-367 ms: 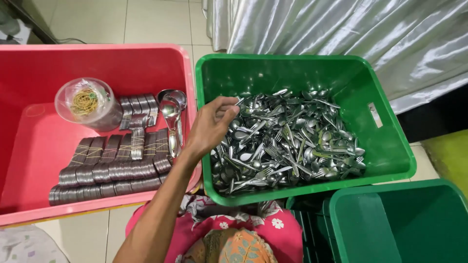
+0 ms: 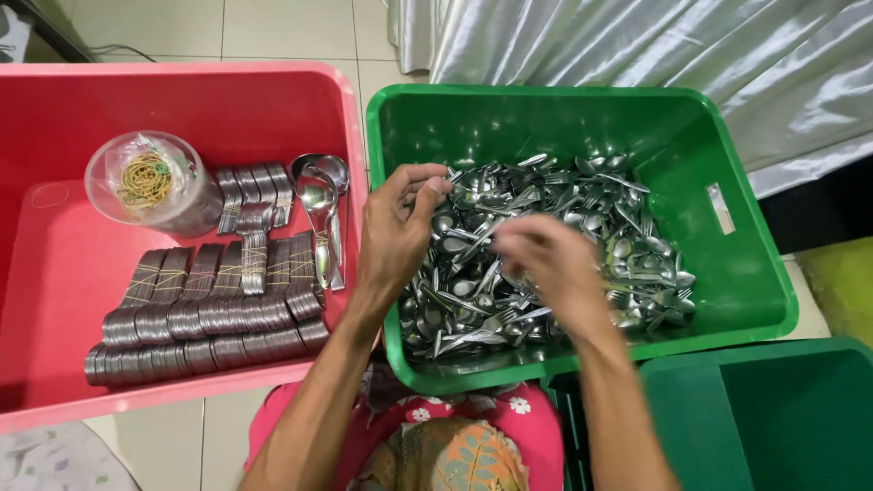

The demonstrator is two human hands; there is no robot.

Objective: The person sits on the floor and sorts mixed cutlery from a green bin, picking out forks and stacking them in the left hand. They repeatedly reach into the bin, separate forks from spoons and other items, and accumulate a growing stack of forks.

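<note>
A green bin (image 2: 400, 127) holds a heap of loose steel spoons (image 2: 582, 227). My left hand (image 2: 393, 232) is over the heap's left side, its fingertips pinched together on a spoon near the top. My right hand (image 2: 546, 264), blurred by motion, hangs over the middle of the heap with fingers curled down into the spoons; whether it grips any is unclear. To the left, a red bin (image 2: 55, 300) holds rows of spoon bundles (image 2: 205, 314) tied with rubber bands.
In the red bin stand a clear plastic cup of rubber bands (image 2: 145, 182) and a few larger serving spoons (image 2: 323, 205). A dark green bin (image 2: 773, 418) sits at the lower right. Silver cloth (image 2: 655, 55) hangs behind, over a tiled floor.
My right hand has come into view and reached over the middle of the spoon heap. My left hand stays at the heap's left side, its fingers now pinched closer.
</note>
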